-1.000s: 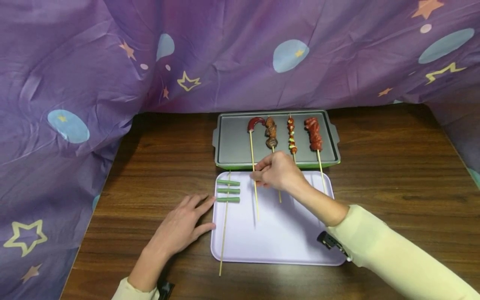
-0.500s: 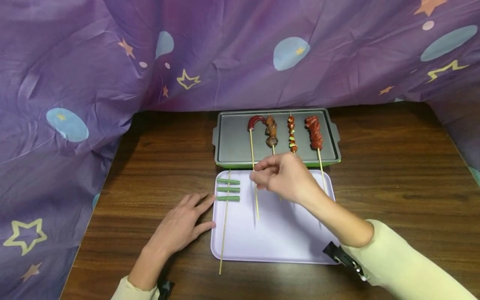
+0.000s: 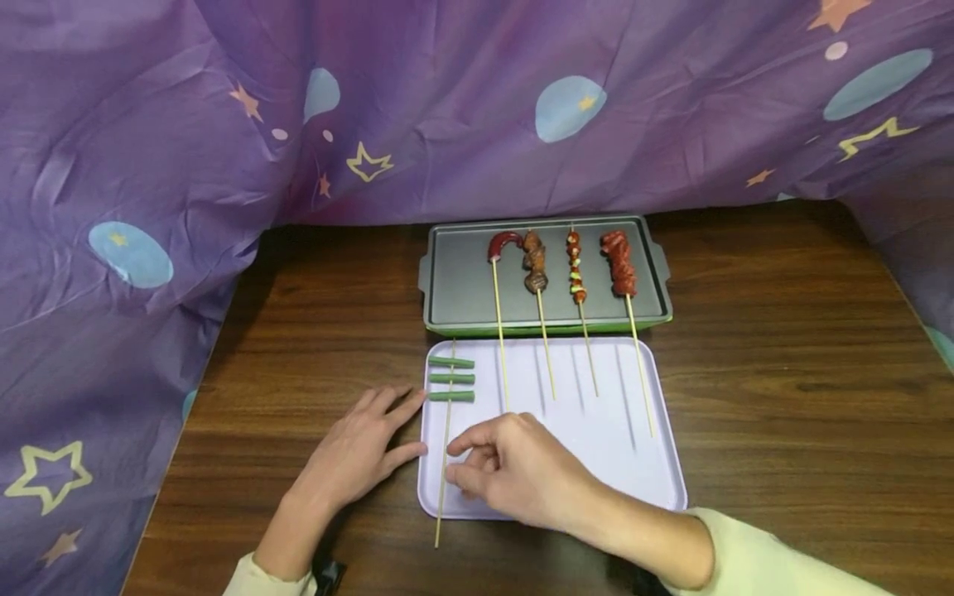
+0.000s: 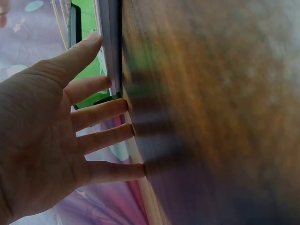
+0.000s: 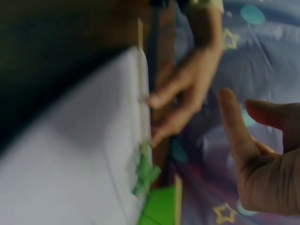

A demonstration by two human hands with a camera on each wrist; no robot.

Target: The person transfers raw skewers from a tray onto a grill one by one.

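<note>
A skewer of green bean pieces (image 3: 451,378) lies along the left side of the lilac tray (image 3: 596,463), its bare stick reaching past the front rim. My left hand (image 3: 361,451) rests on the table with spread fingers, its fingertips at the tray's left rim. Over the front of the tray is my right hand (image 3: 522,472), holding nothing. Its thumb and index finger stand apart near that stick, and in the right wrist view they look clear of it. On the grey grill plate (image 3: 462,290) lie a red curved sausage skewer (image 3: 505,242), a brown meat skewer (image 3: 534,263) and others.
A thin red and green skewer (image 3: 576,269) and a red meat skewer (image 3: 620,263) lie on the plate's right half. The skewers' sticks extend forward over the tray. A purple curtain (image 3: 447,108) hangs behind the wooden table (image 3: 782,372).
My right hand has let go of the sausage skewer's stick and moved toward me and left, near the green bean skewer's stick. The left hand has stayed in place.
</note>
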